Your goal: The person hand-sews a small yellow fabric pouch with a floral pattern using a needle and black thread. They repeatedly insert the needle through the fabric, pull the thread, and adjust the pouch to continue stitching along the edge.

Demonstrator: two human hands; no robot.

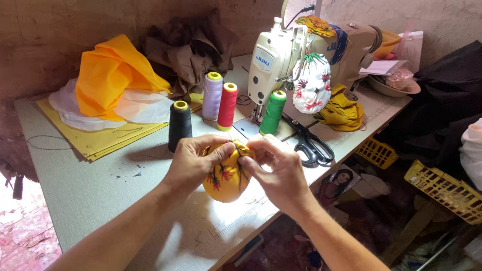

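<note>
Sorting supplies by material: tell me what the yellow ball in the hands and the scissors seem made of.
Ball: likely woven printed cloth, matte; it puckers into gathers where both hands pinch it. Scissors: dark handles, probably plastic or coated metal; blades hard to make out.

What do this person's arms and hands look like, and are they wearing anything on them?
Both forearms are bare as far as the picture shows: no sleeves in view, no gloves. The left hand and the right hand show no rings, and neither wrist carries a watch or bracelet that can be seen. The fingernails look short and unpainted.
</note>
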